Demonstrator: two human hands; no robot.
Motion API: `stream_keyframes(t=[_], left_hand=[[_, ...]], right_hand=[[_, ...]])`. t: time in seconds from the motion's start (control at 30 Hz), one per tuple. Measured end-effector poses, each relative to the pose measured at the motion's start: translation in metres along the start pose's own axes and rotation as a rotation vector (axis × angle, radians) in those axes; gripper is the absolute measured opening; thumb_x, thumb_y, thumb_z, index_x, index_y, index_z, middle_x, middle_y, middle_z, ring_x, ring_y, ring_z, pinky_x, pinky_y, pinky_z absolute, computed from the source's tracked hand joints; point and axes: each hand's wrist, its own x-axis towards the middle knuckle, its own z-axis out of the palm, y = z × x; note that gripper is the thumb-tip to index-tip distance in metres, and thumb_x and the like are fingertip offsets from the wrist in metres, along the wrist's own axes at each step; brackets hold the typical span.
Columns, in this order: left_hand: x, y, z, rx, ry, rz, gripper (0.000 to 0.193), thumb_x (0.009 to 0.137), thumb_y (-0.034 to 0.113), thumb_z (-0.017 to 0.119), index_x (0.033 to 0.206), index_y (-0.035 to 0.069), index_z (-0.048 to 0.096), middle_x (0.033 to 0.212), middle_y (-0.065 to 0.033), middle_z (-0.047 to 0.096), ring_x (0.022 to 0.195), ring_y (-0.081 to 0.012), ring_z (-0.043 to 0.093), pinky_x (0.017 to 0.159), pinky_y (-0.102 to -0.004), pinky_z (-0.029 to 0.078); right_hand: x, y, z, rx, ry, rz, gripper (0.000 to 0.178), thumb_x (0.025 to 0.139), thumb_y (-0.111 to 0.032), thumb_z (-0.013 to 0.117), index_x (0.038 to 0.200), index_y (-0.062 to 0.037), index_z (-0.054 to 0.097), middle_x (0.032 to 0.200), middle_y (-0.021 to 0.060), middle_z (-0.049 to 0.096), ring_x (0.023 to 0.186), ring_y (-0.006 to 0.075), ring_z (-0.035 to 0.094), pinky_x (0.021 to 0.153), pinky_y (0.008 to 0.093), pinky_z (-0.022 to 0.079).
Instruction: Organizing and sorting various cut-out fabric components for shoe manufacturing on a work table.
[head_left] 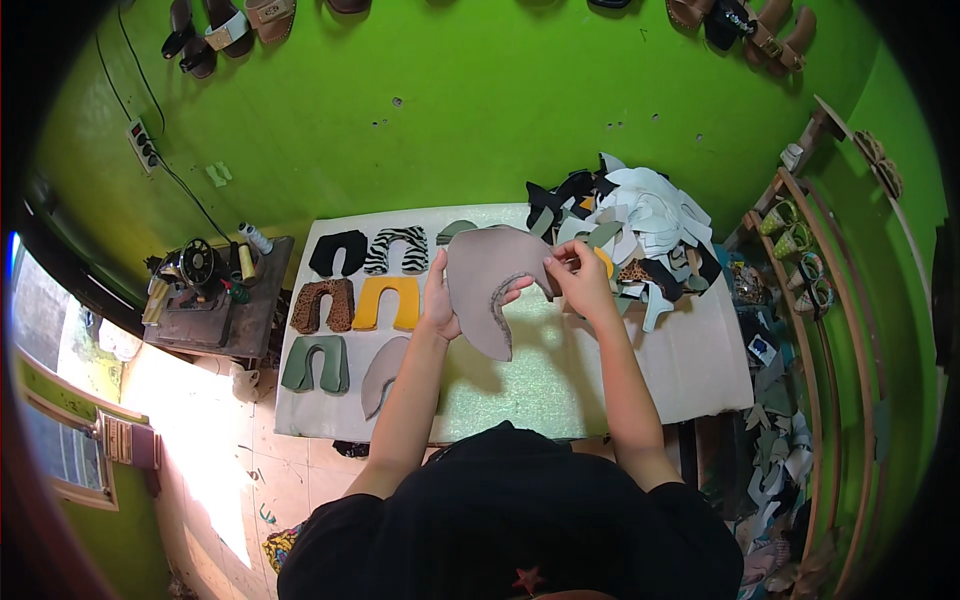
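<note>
Over the table I hold up a taupe U-shaped shoe upper piece (pixel 483 275), its curved opening turned down and to the right. Several layers seem to show along the inner edge. My left hand (pixel 440 300) supports it from the left, thumb at the edge and fingertips showing in the opening. At the other end, the fingers of my right hand (pixel 580 280) pinch the tip. Below my left hand lies another taupe piece (pixel 381 375), partly hidden by my forearm. Green (pixel 315 364), yellow (pixel 387 300), leopard-print (pixel 322 304), zebra-print (pixel 397 250) and black pieces (pixel 338 253) lie in stacks to the left.
A heap of cut scraps (pixel 640 230) covers the table's (pixel 690 375) back right. On the left stands a sewing machine (pixel 200 285) with thread spools. A wooden rack (pixel 810 330) holding sandals leans at the right wall, more scraps (pixel 775 430) beside it. Sandals (pixel 228 28) hang along the wall.
</note>
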Motion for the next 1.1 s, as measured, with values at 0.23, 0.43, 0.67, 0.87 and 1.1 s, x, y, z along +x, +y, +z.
stream_keyframes(t=[0.23, 0.43, 0.67, 0.87, 1.1], left_hand=[[-0.011, 0.011, -0.005, -0.052, -0.047, 0.014, 0.074, 0.087, 0.057, 0.022, 0.134, 0.0, 0.021, 0.131, -0.0264, 0.031, 0.115, -0.043, 0.041, 0.092, -0.0451, 0.041], [-0.019, 0.019, -0.013, -0.062, -0.04, 0.019, 0.076, 0.086, 0.058, 0.024, 0.134, 0.0, 0.02, 0.131, -0.0266, 0.03, 0.116, -0.0427, 0.04, 0.094, -0.046, 0.039], [-0.026, 0.03, -0.015, -0.06, -0.061, 0.017, 0.081, 0.084, 0.064, 0.022, 0.135, 0.001, 0.019, 0.133, -0.0259, 0.029, 0.117, -0.0434, 0.039, 0.094, -0.0469, 0.038], [-0.033, 0.037, -0.022, -0.078, -0.061, 0.013, 0.082, 0.083, 0.065, 0.021, 0.135, 0.002, 0.02, 0.134, -0.0254, 0.028, 0.117, -0.0442, 0.037, 0.094, -0.0475, 0.038], [-0.038, 0.042, -0.033, -0.2, -0.043, 0.013, 0.081, 0.084, 0.064, 0.019, 0.135, 0.001, 0.019, 0.134, -0.0265, 0.027, 0.118, -0.0449, 0.035, 0.094, -0.0476, 0.038]], right_hand=[[-0.003, 0.019, 0.022, -0.013, 0.113, 0.041, 0.028, 0.071, -0.021, 0.07, 0.082, 0.0013, 0.058, 0.071, 0.0061, 0.056, 0.058, 0.0112, 0.052, 0.056, 0.0256, 0.044], [-0.007, 0.007, 0.036, 0.131, 0.05, 0.211, 0.028, 0.072, -0.02, 0.069, 0.086, 0.0015, 0.059, 0.075, 0.0064, 0.055, 0.062, 0.0109, 0.054, 0.055, 0.025, 0.044], [-0.008, 0.011, 0.049, 0.282, 0.136, 0.147, 0.029, 0.071, -0.011, 0.069, 0.093, 0.0014, 0.055, 0.08, 0.006, 0.055, 0.065, 0.0102, 0.055, 0.057, 0.0211, 0.045], [-0.008, -0.009, 0.052, 0.509, 0.188, 0.115, 0.027, 0.073, 0.002, 0.062, 0.098, 0.0034, 0.052, 0.076, 0.004, 0.053, 0.066, 0.0079, 0.053, 0.057, 0.0197, 0.044], [-0.012, -0.016, 0.06, 0.505, 0.156, 0.186, 0.019, 0.074, 0.001, 0.059, 0.093, 0.0025, 0.057, 0.074, -0.001, 0.051, 0.064, 0.0058, 0.048, 0.058, 0.0183, 0.04]])
